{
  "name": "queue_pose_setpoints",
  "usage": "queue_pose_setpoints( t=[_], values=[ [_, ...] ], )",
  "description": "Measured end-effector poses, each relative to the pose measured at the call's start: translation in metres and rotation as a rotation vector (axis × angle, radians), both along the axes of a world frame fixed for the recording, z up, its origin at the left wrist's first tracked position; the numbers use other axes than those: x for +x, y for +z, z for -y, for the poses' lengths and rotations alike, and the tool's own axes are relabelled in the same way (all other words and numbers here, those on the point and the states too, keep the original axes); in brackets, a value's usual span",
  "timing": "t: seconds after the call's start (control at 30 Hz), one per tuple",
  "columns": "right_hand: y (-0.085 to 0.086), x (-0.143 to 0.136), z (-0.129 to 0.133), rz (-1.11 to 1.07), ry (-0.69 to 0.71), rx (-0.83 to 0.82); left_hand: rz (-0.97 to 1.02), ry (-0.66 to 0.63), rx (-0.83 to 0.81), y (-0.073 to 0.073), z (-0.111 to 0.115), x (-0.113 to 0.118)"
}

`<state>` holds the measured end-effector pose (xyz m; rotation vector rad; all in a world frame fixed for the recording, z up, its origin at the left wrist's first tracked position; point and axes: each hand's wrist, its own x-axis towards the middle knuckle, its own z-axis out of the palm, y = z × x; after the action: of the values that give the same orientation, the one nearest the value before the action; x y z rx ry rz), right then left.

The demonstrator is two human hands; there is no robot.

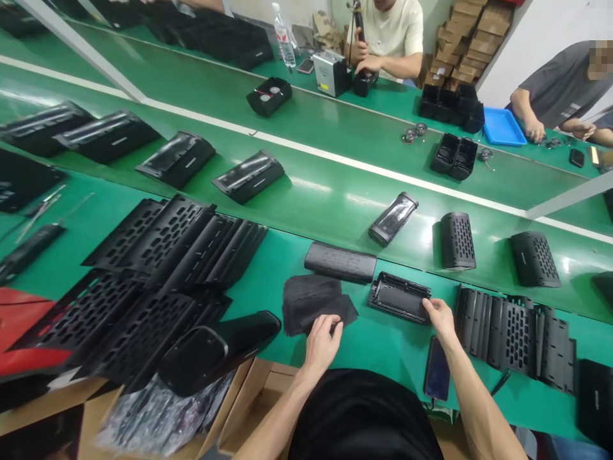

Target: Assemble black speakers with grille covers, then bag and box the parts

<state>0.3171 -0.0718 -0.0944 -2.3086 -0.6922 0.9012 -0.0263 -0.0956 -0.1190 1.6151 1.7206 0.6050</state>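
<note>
My left hand [324, 343] reaches over a stack of thin black cloth sheets [311, 297], its thumb and fingertips closing on the edge of the top sheet. To the right, my right hand [440, 319] grips the right end of a black speaker housing [396, 297] by thumb and finger. That housing lies on the green table with its hollow side up. Just behind the cloth is a closed black speaker casing [341, 260]. Slotted black grille panels [517, 338] stand in a row right of my right hand.
More grille panels [177, 236] are piled at left beside a dark cylindrical speaker [215, 348]. A phone [437, 368] lies near my right forearm. Several speaker casings [249, 177] rest on the green conveyor [316, 204]. Across it, people [393, 38] work near a blue tray [504, 126].
</note>
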Motion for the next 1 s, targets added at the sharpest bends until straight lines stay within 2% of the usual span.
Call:
queue_pose_setpoints(
  t=[0.1,0.23,0.3,0.4,0.47,0.53,0.67,0.8,1.0],
  values=[
    [0.003,-0.002,0.000,-0.136,-0.046,0.080,0.077,0.036,-0.017,0.011,-0.004,0.006],
    [0.023,-0.006,0.007,-0.328,-0.083,0.199,0.231,0.115,-0.106,0.025,-0.013,0.018],
    [0.037,-0.007,0.012,-0.405,-0.090,0.247,0.371,0.173,-0.194,0.035,-0.020,0.025],
    [0.057,-0.011,0.020,-0.581,-0.086,0.288,0.691,0.239,-0.368,0.056,-0.033,0.036],
    [0.068,-0.015,0.024,-0.720,-0.074,0.287,0.886,0.200,-0.489,0.073,-0.041,0.042],
    [0.077,-0.022,0.028,-0.807,-0.060,0.278,0.981,0.110,-0.555,0.087,-0.046,0.047],
    [0.090,-0.038,0.034,-0.840,-0.056,0.310,0.881,0.017,-0.433,0.101,-0.048,0.051],
    [0.099,-0.047,0.038,-0.829,-0.028,0.330,0.729,0.008,-0.349,0.100,-0.045,0.050],
    [0.100,-0.051,0.040,-0.792,-0.018,0.330,0.657,0.034,-0.288,0.097,-0.044,0.049]
  ],
)
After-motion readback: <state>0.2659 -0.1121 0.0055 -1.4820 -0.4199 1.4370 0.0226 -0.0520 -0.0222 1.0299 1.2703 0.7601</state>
